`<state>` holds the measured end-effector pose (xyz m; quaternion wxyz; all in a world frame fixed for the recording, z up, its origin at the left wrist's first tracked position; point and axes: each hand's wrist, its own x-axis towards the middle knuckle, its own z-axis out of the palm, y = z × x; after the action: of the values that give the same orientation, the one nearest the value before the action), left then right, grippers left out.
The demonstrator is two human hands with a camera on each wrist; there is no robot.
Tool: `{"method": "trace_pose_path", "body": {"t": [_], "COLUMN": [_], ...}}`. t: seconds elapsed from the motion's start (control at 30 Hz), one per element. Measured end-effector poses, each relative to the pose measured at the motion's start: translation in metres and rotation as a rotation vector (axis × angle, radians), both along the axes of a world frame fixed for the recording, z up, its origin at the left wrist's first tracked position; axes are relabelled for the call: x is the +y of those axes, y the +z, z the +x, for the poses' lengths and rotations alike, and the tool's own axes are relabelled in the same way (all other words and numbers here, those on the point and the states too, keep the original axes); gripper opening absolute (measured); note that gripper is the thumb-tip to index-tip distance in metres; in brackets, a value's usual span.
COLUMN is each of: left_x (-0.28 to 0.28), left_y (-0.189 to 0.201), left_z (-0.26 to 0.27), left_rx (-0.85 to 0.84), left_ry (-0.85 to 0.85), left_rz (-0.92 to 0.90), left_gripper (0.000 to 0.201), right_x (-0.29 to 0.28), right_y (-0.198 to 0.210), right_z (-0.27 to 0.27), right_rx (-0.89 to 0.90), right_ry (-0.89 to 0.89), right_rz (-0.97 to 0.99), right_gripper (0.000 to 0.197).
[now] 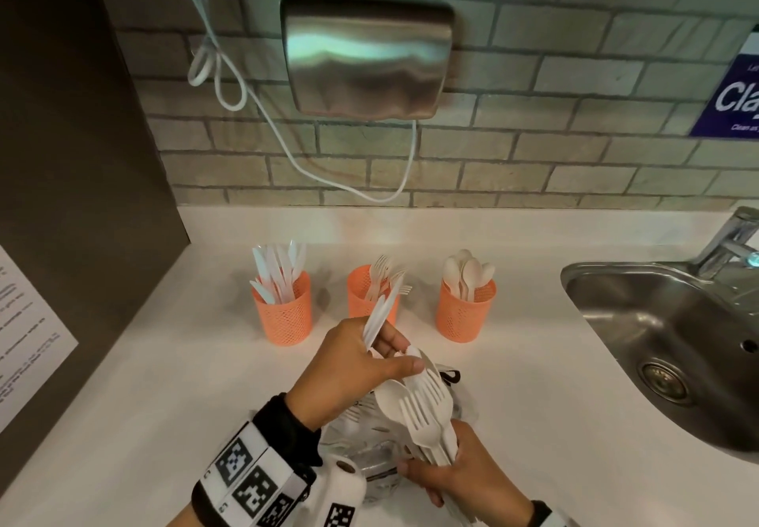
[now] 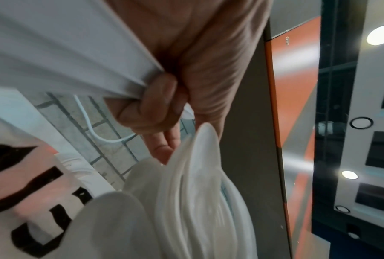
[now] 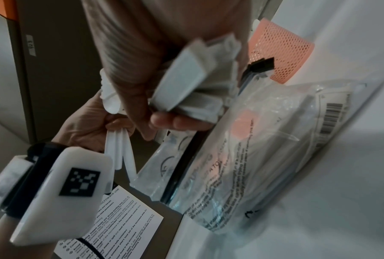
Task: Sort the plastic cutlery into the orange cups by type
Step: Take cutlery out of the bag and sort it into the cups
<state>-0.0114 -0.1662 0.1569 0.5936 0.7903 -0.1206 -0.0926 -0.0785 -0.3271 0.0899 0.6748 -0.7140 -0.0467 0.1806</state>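
Observation:
Three orange mesh cups stand in a row on the white counter (image 1: 534, 362): the left cup (image 1: 282, 313) holds knives, the middle cup (image 1: 361, 292) forks, the right cup (image 1: 466, 313) spoons. In front of the middle cup my left hand (image 1: 353, 366) grips a few white knives (image 1: 380, 315), blades pointing up and away. The knife handles (image 2: 75, 61) show in the left wrist view. My right hand (image 1: 456, 473) grips a mixed bundle of forks and spoons (image 1: 423, 407) by the handles (image 3: 193, 84). The bundle's heads point toward my left hand.
A clear plastic bag (image 1: 365, 456) lies on the counter under both hands. A steel sink (image 1: 665, 346) with a tap (image 1: 731, 239) is at the right. On the brick wall hang a steel dispenser (image 1: 365, 58) and a white cable (image 1: 287, 144). A dark panel (image 1: 74, 157) with a printed sheet stands at the left.

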Motion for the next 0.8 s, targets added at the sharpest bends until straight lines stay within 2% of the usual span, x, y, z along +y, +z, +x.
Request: {"method": "trace_pose_path", "body": {"t": [0.13,0.23,0.43,0.6,0.8], "left_x": [-0.004,-0.005,-0.007,-0.012,-0.016], "left_y": [0.001,0.001,-0.005,-0.012,-0.015], "left_z": [-0.007,-0.009,-0.01,-0.012,-0.017], "left_rx": [-0.103,-0.15,-0.115,-0.165,-0.34], "left_ry": [0.058,0.111,0.155,0.247,0.27], "left_rz": [0.061,0.068,-0.082,-0.15,-0.146], "left_gripper": [0.022,0.021,0.016,0.014,0.011], "right_x": [0.002,0.004,0.005,0.004,0.006], "right_y": [-0.002,-0.003,-0.002,-0.003,-0.006], "right_z": [-0.001,-0.001,0.003,0.001,0.0], "right_rx": [-0.019,-0.006,0.008,-0.002,-0.01], "right_ry": [-0.025,-0.05,-0.088,-0.089,-0.089], "right_rz": [-0.006,-0.002,0.014,0.014,0.004], "right_gripper": [0.014,0.018,0.013,0.012,0.013]}}
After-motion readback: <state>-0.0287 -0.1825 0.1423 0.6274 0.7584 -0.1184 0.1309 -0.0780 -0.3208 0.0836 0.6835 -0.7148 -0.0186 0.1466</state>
